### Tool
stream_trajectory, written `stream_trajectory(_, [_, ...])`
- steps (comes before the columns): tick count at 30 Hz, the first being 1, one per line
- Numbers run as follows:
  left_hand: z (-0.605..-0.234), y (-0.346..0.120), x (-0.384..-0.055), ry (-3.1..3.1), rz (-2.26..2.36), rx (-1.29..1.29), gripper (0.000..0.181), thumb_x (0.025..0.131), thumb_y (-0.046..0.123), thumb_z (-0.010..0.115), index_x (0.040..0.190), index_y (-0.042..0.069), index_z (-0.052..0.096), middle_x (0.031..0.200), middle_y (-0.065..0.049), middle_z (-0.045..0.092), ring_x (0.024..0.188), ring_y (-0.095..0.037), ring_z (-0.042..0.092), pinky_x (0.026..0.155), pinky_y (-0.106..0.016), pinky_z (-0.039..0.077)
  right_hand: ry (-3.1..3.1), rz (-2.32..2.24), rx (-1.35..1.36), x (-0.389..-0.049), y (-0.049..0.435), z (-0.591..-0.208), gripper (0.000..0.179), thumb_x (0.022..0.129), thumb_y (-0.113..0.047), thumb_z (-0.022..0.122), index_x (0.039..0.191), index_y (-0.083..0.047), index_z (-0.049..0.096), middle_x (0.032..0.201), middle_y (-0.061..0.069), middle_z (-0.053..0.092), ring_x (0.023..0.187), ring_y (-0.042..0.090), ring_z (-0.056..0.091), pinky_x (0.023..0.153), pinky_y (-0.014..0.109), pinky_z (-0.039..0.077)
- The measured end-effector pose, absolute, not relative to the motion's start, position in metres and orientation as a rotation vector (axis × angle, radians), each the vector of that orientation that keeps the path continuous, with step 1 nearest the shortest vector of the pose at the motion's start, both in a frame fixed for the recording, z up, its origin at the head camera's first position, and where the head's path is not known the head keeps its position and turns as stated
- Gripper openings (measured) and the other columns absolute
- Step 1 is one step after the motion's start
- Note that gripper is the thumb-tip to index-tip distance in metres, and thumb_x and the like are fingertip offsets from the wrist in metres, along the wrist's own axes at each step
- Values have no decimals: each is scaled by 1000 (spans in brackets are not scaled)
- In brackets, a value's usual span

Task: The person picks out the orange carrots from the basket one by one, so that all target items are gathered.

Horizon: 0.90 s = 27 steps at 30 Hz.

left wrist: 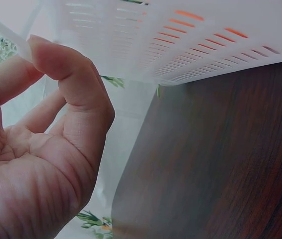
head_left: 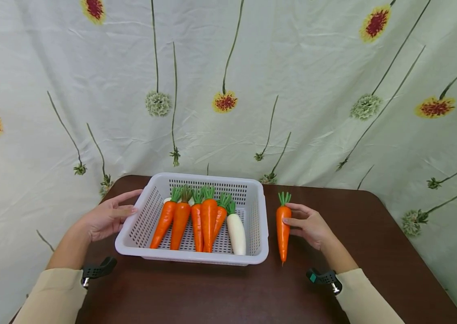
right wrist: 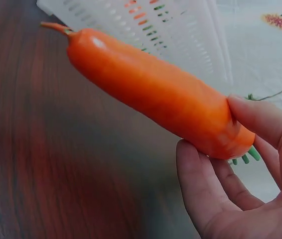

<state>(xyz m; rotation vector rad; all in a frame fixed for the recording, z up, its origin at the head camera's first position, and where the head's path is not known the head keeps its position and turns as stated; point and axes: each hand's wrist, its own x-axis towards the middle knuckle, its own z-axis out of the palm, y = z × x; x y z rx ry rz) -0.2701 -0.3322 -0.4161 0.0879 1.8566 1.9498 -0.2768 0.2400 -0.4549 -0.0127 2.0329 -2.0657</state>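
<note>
My right hand [head_left: 309, 227] pinches an orange carrot [head_left: 282, 231] near its leafy end, thumb on one side and fingers on the other. The carrot's green stub leaves point away and its thin root tip points toward me; in the right wrist view the carrot [right wrist: 151, 84] shows at full length. To its left stands a white perforated plastic basket [head_left: 192, 258]. Its left rim is pinched between the thumb and fingers of my left hand [head_left: 108, 216]. Inside lie several carrots [head_left: 179, 225] and a white radish [head_left: 236, 234]; more white pieces are partly hidden behind.
Basket and hands are over a dark brown wooden table [head_left: 232, 292] with rounded far corners. Behind it hangs a pale cloth [head_left: 317, 58] printed with flowers. Each wrist wears a black strap [head_left: 98, 268].
</note>
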Motion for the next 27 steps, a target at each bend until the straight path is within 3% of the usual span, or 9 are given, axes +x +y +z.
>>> stream_trajectory(10, [-416,-334,-271,1829,1956,99,73,107,13,54,166,23,13,124,6,69,110,-21,73,93,-55,59,2050,-2008,5,-284,245,-466,57,90,-4,76,144,-3,56,124,9,63,101,23,69,87,42,63])
stream_trajectory(19, [-416,-334,-271,1835,1950,112,73,107,13,53,166,22,12,124,7,70,110,-21,73,93,-55,59,2150,-1928,3,-292,243,-470,57,90,-3,76,143,1,54,132,20,60,99,25,68,86,44,64])
stream_trajectory(27, [-414,-333,-270,1831,1955,104,72,107,13,53,166,22,13,124,5,69,109,-21,73,93,-55,59,2223,-1857,-17,-294,242,-467,57,88,-4,79,140,4,56,124,23,61,93,24,68,84,44,65])
